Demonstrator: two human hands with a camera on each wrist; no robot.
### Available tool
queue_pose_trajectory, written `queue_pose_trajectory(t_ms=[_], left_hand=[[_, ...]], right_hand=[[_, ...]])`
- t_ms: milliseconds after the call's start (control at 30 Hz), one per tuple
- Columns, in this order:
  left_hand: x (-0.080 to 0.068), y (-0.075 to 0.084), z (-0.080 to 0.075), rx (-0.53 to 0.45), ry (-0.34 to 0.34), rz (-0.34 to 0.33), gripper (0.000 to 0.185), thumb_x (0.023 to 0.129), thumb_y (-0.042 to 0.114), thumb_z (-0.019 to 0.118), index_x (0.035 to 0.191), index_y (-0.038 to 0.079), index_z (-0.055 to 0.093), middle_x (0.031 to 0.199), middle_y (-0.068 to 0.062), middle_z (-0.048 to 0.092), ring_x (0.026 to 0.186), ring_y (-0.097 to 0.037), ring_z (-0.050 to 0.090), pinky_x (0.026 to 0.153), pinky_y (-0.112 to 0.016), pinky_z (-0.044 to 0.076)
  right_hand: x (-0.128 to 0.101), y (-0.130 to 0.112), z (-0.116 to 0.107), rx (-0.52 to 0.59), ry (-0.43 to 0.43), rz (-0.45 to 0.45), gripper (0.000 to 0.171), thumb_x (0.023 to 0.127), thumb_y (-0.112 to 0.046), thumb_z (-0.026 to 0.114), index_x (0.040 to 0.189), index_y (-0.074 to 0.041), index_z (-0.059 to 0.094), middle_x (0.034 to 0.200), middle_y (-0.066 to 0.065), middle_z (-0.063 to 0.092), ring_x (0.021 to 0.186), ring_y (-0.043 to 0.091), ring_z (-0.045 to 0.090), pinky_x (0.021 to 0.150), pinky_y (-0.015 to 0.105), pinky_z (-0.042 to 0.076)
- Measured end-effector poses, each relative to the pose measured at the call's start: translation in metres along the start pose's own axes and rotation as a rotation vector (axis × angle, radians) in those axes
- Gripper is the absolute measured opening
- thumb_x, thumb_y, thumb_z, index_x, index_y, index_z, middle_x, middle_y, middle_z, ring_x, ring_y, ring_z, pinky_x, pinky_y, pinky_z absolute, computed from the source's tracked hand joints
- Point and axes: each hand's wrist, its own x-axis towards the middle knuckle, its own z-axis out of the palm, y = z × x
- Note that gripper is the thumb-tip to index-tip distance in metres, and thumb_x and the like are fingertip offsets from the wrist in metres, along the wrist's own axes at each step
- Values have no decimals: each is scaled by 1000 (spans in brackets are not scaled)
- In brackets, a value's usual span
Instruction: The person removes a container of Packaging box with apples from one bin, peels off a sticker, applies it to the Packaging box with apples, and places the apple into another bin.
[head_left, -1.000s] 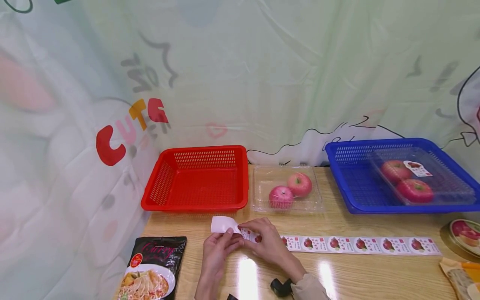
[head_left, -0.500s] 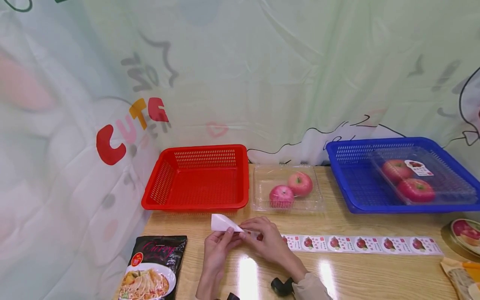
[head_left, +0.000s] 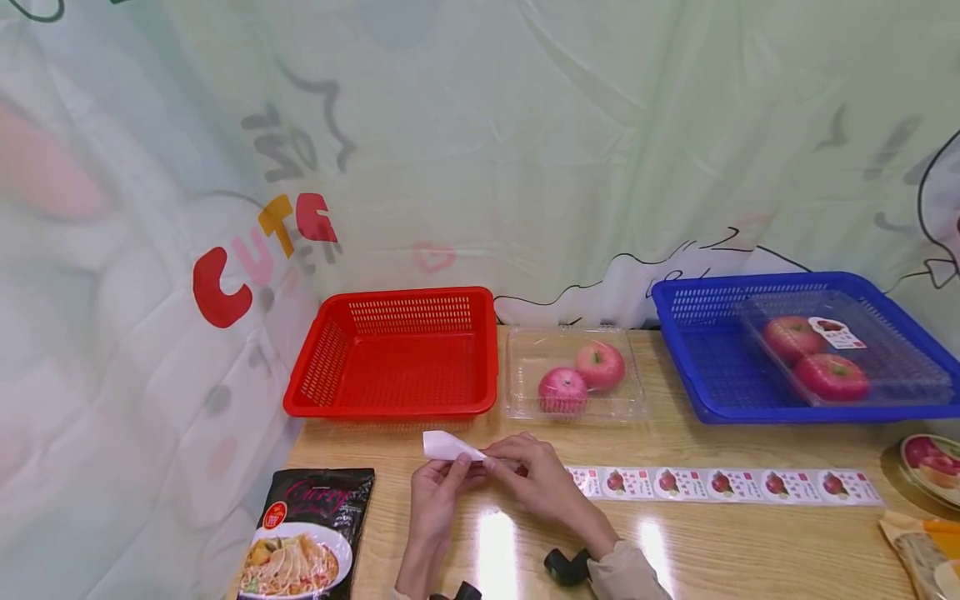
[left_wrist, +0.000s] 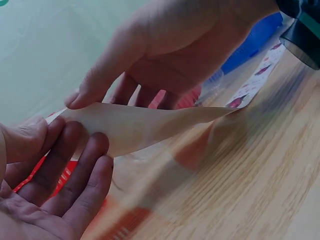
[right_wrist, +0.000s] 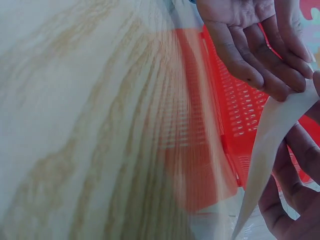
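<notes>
A long strip of apple-print stickers (head_left: 675,484) runs across the wooden table, its left end raised and bent over so the pale backing (left_wrist: 140,122) shows. My left hand (head_left: 435,500) pinches that end between thumb and fingers. Close against it, my right hand (head_left: 542,479) also pinches the strip, thumb and fingertips right at the fold. In the left wrist view the raised part twists down from both hands to the tabletop. Behind the hands, a clear plastic box (head_left: 525,400) holds two apples, one of them in view at the front (head_left: 563,391).
A red basket (head_left: 390,410) stands at the back left. At the right, a blue basket (head_left: 693,400) holds another clear box of apples with a sticker on its lid. A black curry packet (head_left: 318,500) lies front left; a round tin (head_left: 933,467) and an orange packet (head_left: 926,550) are far right.
The free end of the strip has folded over further, hiding the prints near the fingers. Both hands keep their hold and have barely shifted.
</notes>
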Motion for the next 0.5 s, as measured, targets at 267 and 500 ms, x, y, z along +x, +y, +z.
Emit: queue_pose_trajectory(t_ms=[267,500], left_hand=[[1,-1,1,29,-7,53,34,104,4,64,118,-27,61,95,-1,79,89,-14,77,86,-40,66],[0,-1,1,41,-25,82,34,104,4,64,117,-27,62,95,-3,80,87,-15,79,85,-39,66]], right_hand=[[1,0,-2,-14,-12,4,15,103,-23,71,107,-17,84,106,-3,80,90,4,60,71,26,53],[0,-1,-2,-7,0,11,14,102,-20,71,105,-16,84,103,-3,80,89,4,61,73,24,52]])
